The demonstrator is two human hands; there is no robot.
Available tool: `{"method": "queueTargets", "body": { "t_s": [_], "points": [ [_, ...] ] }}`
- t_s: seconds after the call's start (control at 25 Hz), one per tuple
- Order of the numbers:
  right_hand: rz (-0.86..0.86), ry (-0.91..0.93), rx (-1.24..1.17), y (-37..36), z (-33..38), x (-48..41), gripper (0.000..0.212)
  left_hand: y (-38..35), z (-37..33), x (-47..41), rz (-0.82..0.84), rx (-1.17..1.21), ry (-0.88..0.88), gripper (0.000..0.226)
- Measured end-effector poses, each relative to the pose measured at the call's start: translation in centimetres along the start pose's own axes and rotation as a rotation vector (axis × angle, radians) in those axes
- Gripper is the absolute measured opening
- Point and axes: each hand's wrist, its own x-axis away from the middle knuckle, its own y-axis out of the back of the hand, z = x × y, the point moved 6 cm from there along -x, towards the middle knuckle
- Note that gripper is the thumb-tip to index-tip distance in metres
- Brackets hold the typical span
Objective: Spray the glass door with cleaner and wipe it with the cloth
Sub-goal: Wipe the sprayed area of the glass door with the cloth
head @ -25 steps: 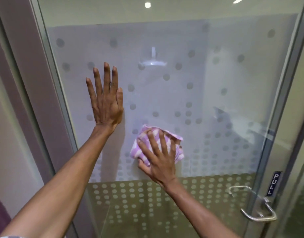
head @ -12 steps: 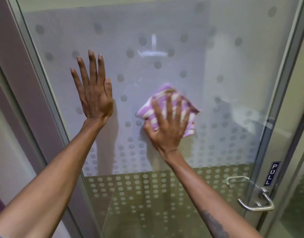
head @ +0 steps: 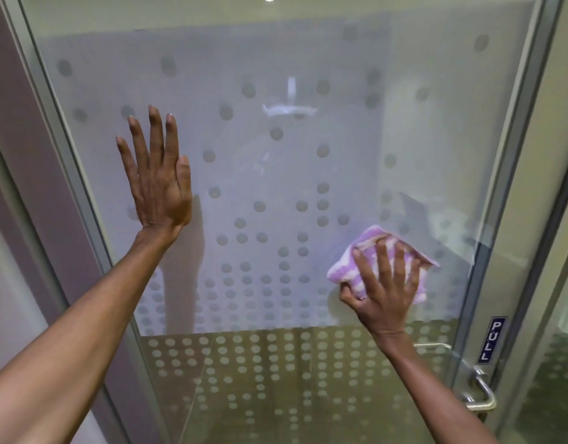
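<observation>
I read this as mid-wipe: my right hand (head: 383, 285) is spread flat, fingers fanned, pressing the pink-and-white striped cloth (head: 350, 265) against the glass door (head: 276, 174), with the thumb hooked round the cloth's lower left corner. The cloth sits low on the frosted band, close to the door's right edge, just above the line where the pane turns clear and dotted, and up and to the left of the metal pull handle (head: 479, 392) and the PULL label (head: 491, 339). My left hand (head: 157, 177) is open too, palm flat on the glass with the fingers close together and pointing up, near the left edge of the door beside the frame (head: 65, 161); it holds nothing and looks like a brace. What matters for the next stroke, as I judge it: nearly all the unwiped-looking pane lies up and to the left of the cloth, between my two hands, so the right hand owns the sweep. I see no spray bottle anywhere in view, so I take spraying as done
</observation>
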Motion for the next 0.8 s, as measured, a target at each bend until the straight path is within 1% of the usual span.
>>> {"method": "queueTargets", "body": {
  "t_s": [0.08,0.16,0.24,0.32,0.4,0.44,0.52,0.6,0.68,0.72,0.8],
  "points": [
    [-0.058,-0.241,0.031,0.7,-2.8,-4.3,0.066,0.1,-0.1,0.1,0.01,0.018,0.005,0.058],
    [-0.113,-0.427,0.039,1.6,-4.0,-9.9,0.064,0.3,-0.3,0.1,0.012,0.022,0.009,0.059],
    [-0.172,-0.529,0.019,2.3,-4.0,-17.0,0.064,0.3,-0.4,-0.1,0.012,0.029,0.007,0.059],
    [-0.224,-0.538,-0.007,2.7,-2.3,-24.9,0.067,0.4,-0.6,0.0,0.0,0.032,-0.002,0.06],
    [-0.245,-0.448,-0.026,2.5,2.2,-30.3,0.07,0.4,-0.5,0.0,-0.008,0.029,-0.008,0.059],
    [-0.259,-0.383,-0.041,2.3,4.9,-31.4,0.069,0.4,-0.6,0.0,-0.007,0.029,-0.007,0.059],
    [-0.262,-0.228,-0.12,1.8,10.0,-30.3,0.063,0.5,-0.6,0.0,-0.001,0.034,-0.005,0.059],
    [-0.168,-0.054,-0.214,0.8,13.7,-25.4,0.06,0.5,-0.5,0.1,0.008,0.04,-0.003,0.059],
    [-0.045,0.103,-0.259,0.1,14.8,-18.6,0.06,0.5,-0.4,0.1,0.019,0.04,-0.008,0.059],
    [-0.009,0.166,-0.255,-0.2,14.3,-15.3,0.06,0.5,-0.4,0.1,0.018,0.041,-0.01,0.059],
    [0.02,0.237,-0.19,-0.2,10.8,-10.2,0.063,0.7,-0.5,0.1,0.012,0.044,-0.007,0.058]
  ]
}}
